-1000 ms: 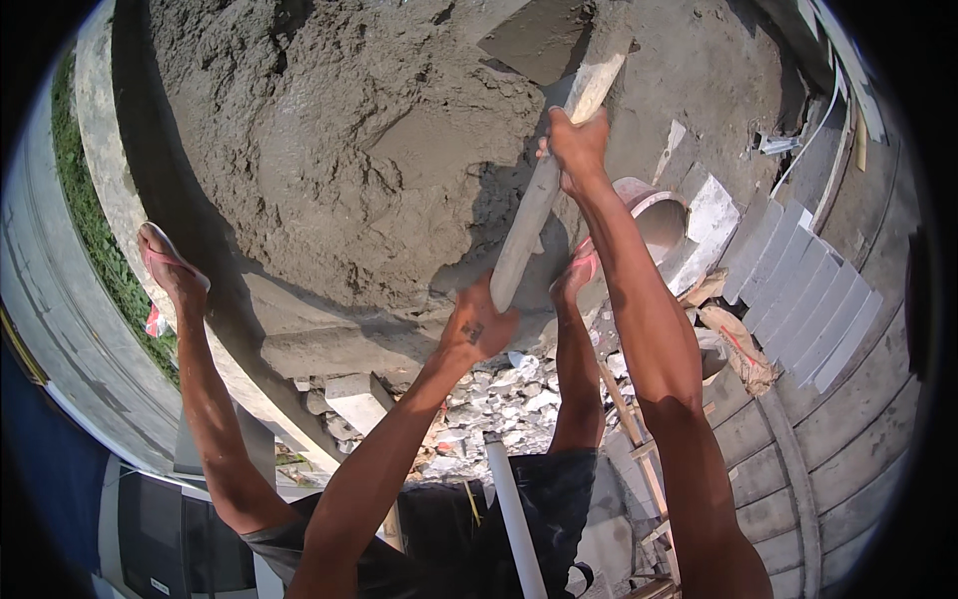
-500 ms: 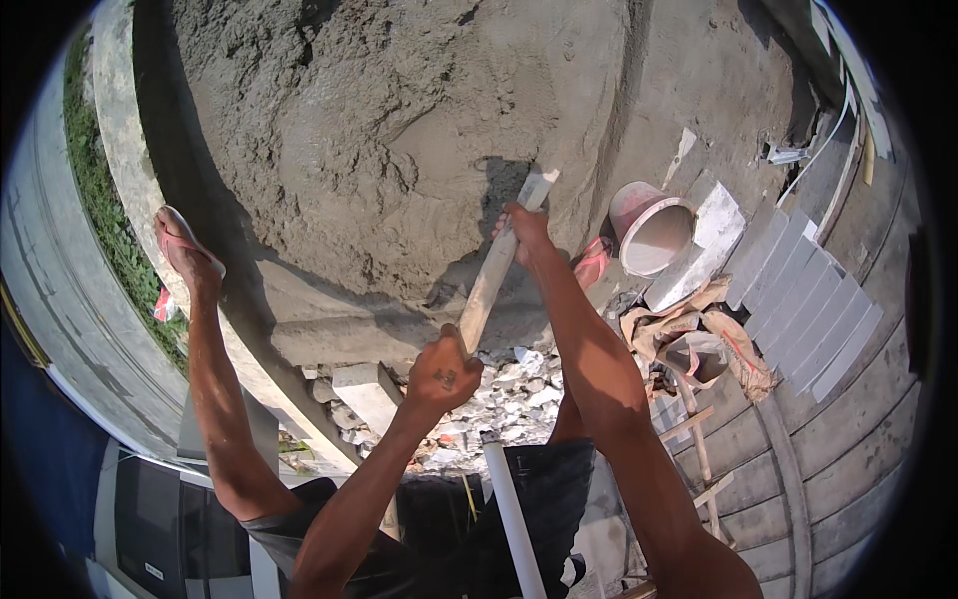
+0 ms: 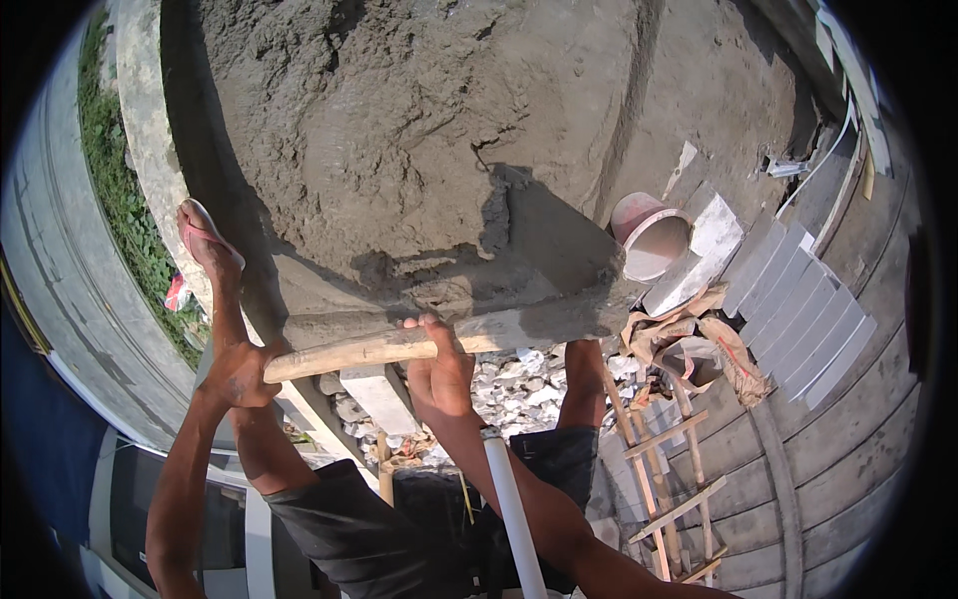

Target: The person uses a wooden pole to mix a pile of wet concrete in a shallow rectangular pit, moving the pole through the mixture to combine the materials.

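A long wooden board [image 3: 349,353] lies crosswise along the near edge of the wet grey mortar [image 3: 399,170]. My left hand [image 3: 239,373] is closed at the board's left end. Nearer its middle, my right hand [image 3: 443,379] grips it from the near side, with fingertips over the top edge. The right stretch of the board is dark with wet mortar and touches the surface there. Just beyond it is a smoother, shaded patch of mortar, while rougher lumps spread farther off.
A mortar-stained bucket [image 3: 659,240] stands at the right, beside grey planks [image 3: 798,309] and torn paper sacks [image 3: 699,349]. Below lie a wooden ladder [image 3: 667,509] and broken rubble [image 3: 514,389]. My sandalled left foot [image 3: 212,245] rests on the pale ledge [image 3: 145,90]. A white pole [image 3: 511,509] rises in front.
The board has swung from pointing away to lying crosswise, its far end now at the right. My left hand has moved left, and my right hand has come nearer and left.
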